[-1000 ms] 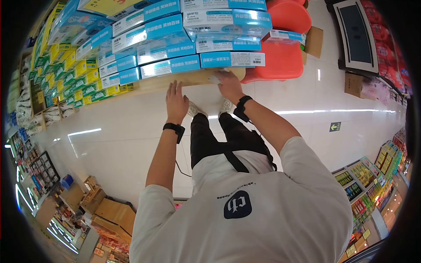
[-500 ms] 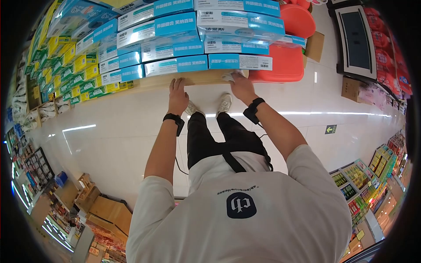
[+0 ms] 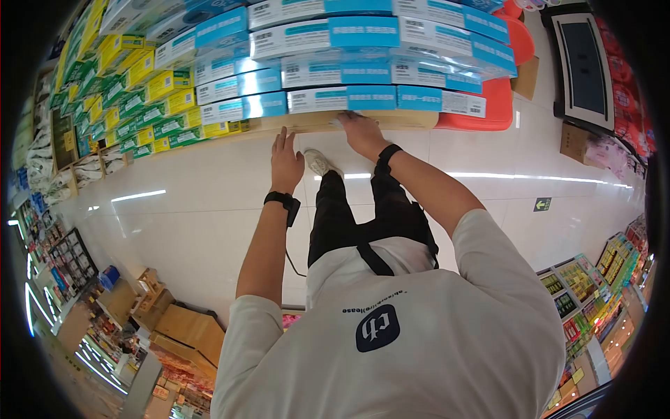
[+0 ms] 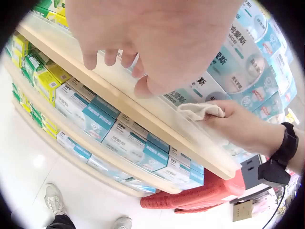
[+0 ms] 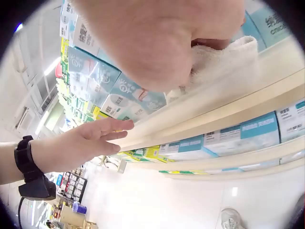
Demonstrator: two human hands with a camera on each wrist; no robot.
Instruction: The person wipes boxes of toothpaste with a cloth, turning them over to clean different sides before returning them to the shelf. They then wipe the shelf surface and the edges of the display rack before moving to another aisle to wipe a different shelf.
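My right hand point(image 3: 363, 133) grips a crumpled white cloth point(image 3: 340, 123) and presses it on the front edge of a wooden shelf point(image 3: 405, 120). The left wrist view shows the cloth point(image 4: 200, 110) bunched under the right hand's fingers point(image 4: 238, 126) on the shelf board point(image 4: 143, 119). In the right wrist view the cloth point(image 5: 224, 55) sits under the right hand point(image 5: 157, 43). My left hand point(image 3: 285, 157) reaches to the same edge a little to the left, fingers straight and holding nothing point(image 5: 88, 140). Blue-and-white boxes point(image 3: 321, 99) stand stacked just behind the cloth.
Yellow and green boxes point(image 3: 132, 105) fill the shelves further left. More teal boxes point(image 4: 95, 119) sit on the shelf below. Red plastic stools point(image 3: 495, 105) stand at the right end of the shelving. A cardboard carton point(image 3: 576, 140) lies on the pale tiled floor point(image 3: 209, 202).
My right hand has slid the cloth leftward along the shelf edge. The left hand stays at the edge. My view has shifted left along the boxes.
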